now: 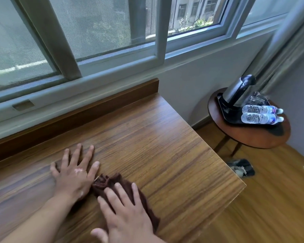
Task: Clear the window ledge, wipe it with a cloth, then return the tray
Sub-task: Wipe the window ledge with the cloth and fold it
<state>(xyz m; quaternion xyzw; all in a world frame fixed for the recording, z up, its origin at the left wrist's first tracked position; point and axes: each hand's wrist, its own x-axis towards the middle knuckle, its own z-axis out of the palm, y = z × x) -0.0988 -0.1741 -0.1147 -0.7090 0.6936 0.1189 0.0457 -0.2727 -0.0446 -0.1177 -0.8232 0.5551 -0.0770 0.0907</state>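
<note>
Wiping looks to be the step in hand. The window ledge (147, 146), a broad wooden top under the window (95, 41), carries nothing but the two hands and the cloth (123, 188), so the clearing part seems done.

The right hand (126, 214) lies flat on the dark brown cloth near the ledge's front edge, fingers spread and pressing down rather than curled round it; that flat palm suits pushing the cloth across the wood. The cloth is bunched, part of it sticking out past the fingertips toward the middle of the ledge.

The left hand (74, 172) rests open and empty on the bare wood just beside the cloth, its thumb side touching or nearly touching the bunched end. It probably serves as a brace while the person leans over.

The tray (225, 109) sits well apart, on a small round side table (253, 137) off the ledge's right end, loaded with a kettle (239, 90), two lying water bottles (260, 114) and what may be glasses behind them, hard to tell through the blur. Parked there, it leaves the whole ledge free; returning it waits until the right-hand stretch of wood is wiped.
</note>
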